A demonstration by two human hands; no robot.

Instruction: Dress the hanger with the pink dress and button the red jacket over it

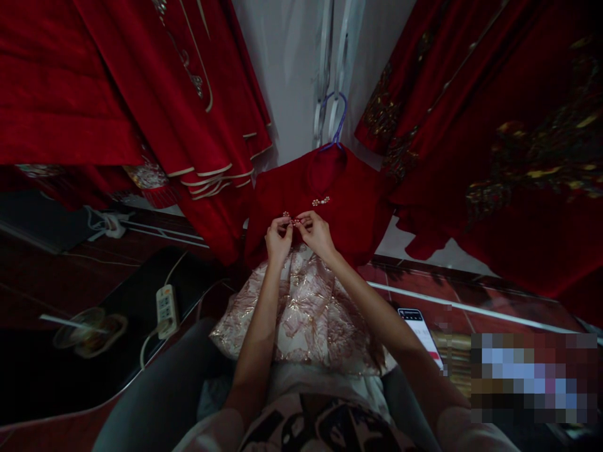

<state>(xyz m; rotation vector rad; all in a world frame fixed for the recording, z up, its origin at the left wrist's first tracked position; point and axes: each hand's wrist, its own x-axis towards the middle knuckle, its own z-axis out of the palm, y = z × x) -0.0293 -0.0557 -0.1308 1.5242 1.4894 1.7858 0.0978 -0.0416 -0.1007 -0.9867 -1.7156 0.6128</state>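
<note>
A small red dress [353,213] with a pale, gold-patterned skirt [306,301] hangs in front of me from a purple hanger [340,119]. Its skirt spreads toward my lap. My left hand [279,238] and my right hand [316,233] meet at the chest of the dress, fingertips pinched around a small beaded button clasp [296,222]. Most of that clasp is hidden by the fingers. Just above, nearer the collar, a second beaded clasp [321,201] lies flat on the red cloth.
Red garments [179,94] with gold trim hang at left, more with gold embroidery [532,157] at right. On a dark surface at lower left are a power strip [166,307] and a plastic cup [89,333]. A phone [421,336] lies by my right forearm.
</note>
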